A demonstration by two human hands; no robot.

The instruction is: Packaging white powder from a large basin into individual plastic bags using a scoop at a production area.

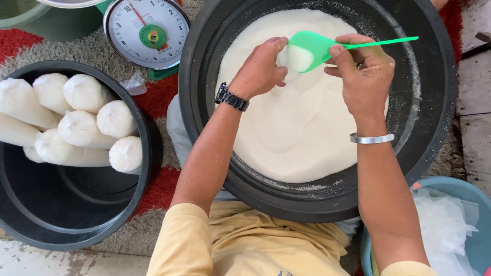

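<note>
A bright green plastic scoop (312,49) w/ long thin handle is gripped by the right hand (364,76), upper centre-right of frame, over a wide black round tub (440,102) filled w/ fine white granules (296,133). The scoop bowl is partly loaded. The left hand (261,69) is curled at the scoop's mouth; something thin & clear may be pinched there, but that can't be told for sure.

Risk, as judged: granules could be spilled past the scoop lip onto the tub rim or beyond if the scoop is tipped too fast or the left hand's opening isn't lined up; the thin handle could also be twisted in the fingers.

Packages: a stack of white filled sausage-shaped bags (76,122) is seen mid-left, lying in a second black round bucket (76,214). A round white-faced dial scale (147,31) w/ green centre disc is at upper left-centre. Crumpled clear plastic bags (445,225) sit in a blue basin (475,189), lower right.
</note>
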